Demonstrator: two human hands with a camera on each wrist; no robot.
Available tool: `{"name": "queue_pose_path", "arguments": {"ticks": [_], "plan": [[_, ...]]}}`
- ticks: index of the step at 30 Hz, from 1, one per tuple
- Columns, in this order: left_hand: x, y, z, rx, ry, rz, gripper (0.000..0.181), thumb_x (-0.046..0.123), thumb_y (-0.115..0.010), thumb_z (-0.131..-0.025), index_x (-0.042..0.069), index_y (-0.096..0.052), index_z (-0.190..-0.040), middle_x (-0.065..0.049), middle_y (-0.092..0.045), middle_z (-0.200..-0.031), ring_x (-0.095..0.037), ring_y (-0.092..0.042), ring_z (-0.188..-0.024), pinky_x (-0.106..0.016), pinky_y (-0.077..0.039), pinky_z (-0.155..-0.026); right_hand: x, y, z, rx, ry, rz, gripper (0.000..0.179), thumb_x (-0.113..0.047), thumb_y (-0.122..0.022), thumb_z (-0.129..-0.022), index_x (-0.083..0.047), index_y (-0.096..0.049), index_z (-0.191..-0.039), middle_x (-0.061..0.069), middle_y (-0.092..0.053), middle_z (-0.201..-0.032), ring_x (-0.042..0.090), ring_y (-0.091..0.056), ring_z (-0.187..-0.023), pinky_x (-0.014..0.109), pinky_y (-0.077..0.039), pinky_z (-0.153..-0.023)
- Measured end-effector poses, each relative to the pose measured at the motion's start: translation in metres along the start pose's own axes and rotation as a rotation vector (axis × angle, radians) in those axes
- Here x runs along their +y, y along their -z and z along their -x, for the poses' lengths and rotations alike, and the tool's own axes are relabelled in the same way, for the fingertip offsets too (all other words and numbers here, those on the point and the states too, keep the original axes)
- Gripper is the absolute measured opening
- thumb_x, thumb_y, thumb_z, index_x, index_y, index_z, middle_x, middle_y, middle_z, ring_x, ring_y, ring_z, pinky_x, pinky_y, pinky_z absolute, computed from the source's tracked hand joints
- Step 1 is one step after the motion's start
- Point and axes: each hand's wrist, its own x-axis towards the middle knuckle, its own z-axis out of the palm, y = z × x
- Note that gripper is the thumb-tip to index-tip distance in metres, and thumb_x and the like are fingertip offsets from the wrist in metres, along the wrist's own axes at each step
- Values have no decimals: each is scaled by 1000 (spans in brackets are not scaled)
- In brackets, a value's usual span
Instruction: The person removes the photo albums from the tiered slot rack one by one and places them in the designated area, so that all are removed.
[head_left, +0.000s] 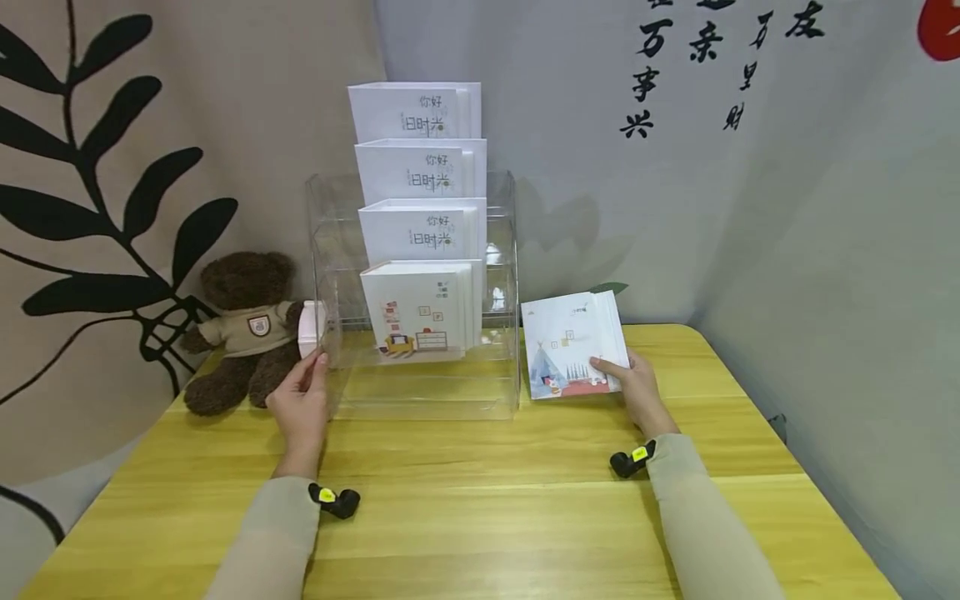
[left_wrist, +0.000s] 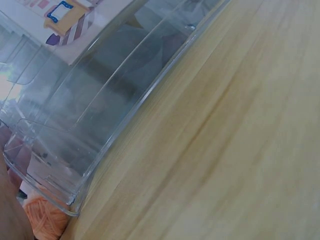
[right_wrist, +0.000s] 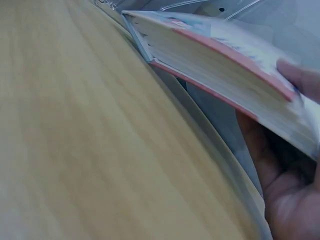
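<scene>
My right hand [head_left: 636, 383] grips a square photo album [head_left: 566, 346] at its lower right corner, thumb on the illustrated front cover and fingers underneath. In the right wrist view the album [right_wrist: 220, 70] is tilted, its thick page edges showing between red-edged covers. A clear tiered rack [head_left: 427, 408] stands to its left. My left hand [head_left: 302, 404] pinches the rack's left side near the front edge; part of this hold is hidden. Several white albums [head_left: 420, 308] stand one behind another on the rack's tiers, the front one with a printed room scene.
A brown teddy bear [head_left: 247, 333] sits left of the rack, beside a white object [head_left: 309, 325]. The left wrist view shows an orange yarn ball [left_wrist: 45, 217] by the rack's corner. Everything stands on a wooden table [head_left: 480, 517] before a printed cloth backdrop [head_left: 810, 208].
</scene>
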Motion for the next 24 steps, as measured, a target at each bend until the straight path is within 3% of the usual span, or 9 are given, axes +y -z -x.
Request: {"name": "queue_pose_path", "arguments": {"ticks": [4, 9, 15, 24], "plan": [[1, -3, 0, -13, -18, 22, 21, 24, -75, -93, 10, -80, -109, -15, -76, -96, 13, -62, -72, -6, -46, -63, -1, 3, 0, 43, -37, 4, 53, -37, -78, -90, -7, -60, -131, -8, -74, -95, 9, -69, -83, 24, -56, -71], [0, 2, -2, 18, -41, 22, 19, 21, -77, -92, 10, -81, -107, -15, -76, -93, 14, -62, -72, -6, -46, -63, 1, -3, -2, 13, -36, 2, 59, -37, -77, -91, -4, -57, -135, -8, -72, -99, 8, -69, -86, 24, -56, -74], [1, 2, -1, 7, -37, 20, 21, 23, -77, -92, 11, -81, -108, -15, -76, -91, 14, -62, -72, -7, -46, -62, 4, -2, 0, 14, -18, 45, 62, -39, -74, -93, -2, -55, -139, -9, -71, -102, 6, -65, -90, 21, -52, -80], [1, 4, 0, -4, 9, 13, 23, 30, -75, -93, 15, -80, -110, -12, -77, -97, 13, -64, -76, -7, -48, -66, 5, -9, 0, 3, -36, 223, 65, -43, -72, -93, 1, -54, -136, 12, -66, -117, 14, -61, -97, 26, -48, -88]]}}
